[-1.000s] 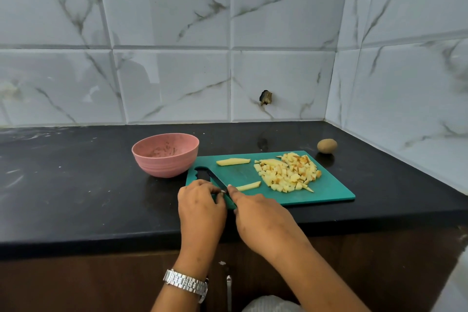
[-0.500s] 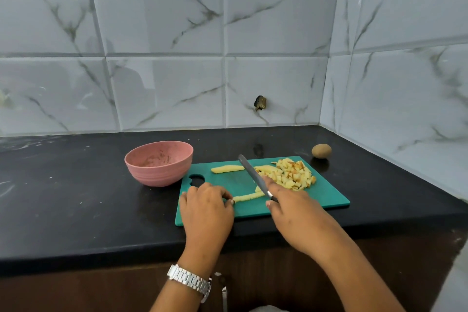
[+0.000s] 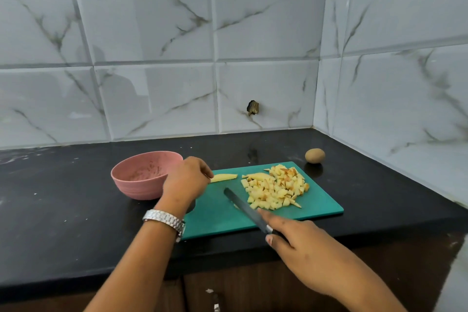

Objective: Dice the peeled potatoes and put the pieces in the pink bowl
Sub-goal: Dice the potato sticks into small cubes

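– Now, why does the right hand (image 3: 304, 243), at lower right, lay its forefinger out along the knife (image 3: 243, 206)?
– To steer it, I'd say. The thumb and other fingers are wrapped round the handle. The blade slants up-left over the board (image 3: 324, 208), just beside the dice (image 3: 276, 190), seemingly parked while the other hand fetches.
– And the left hand (image 3: 187, 180), above the watch (image 3: 166, 221)?
– Centre-left, with its fingers bent downward and their tips at the left end of the strip (image 3: 224, 177). Whether they already pinch it, I cannot tell.
– Why that strip?
– It looks like one of the last uncut pieces, so probably it's to be drawn toward the blade.
– Where are the dice?
– Heaped on the board's right half, with none visible in the bowl (image 3: 136, 182). That sits just left of the board, handy for scraping them in later.
– And further back?
– A potato (image 3: 314, 155) with its skin on lies on the counter (image 3: 63, 210) beyond the board's far right corner, near the wall (image 3: 152, 96).
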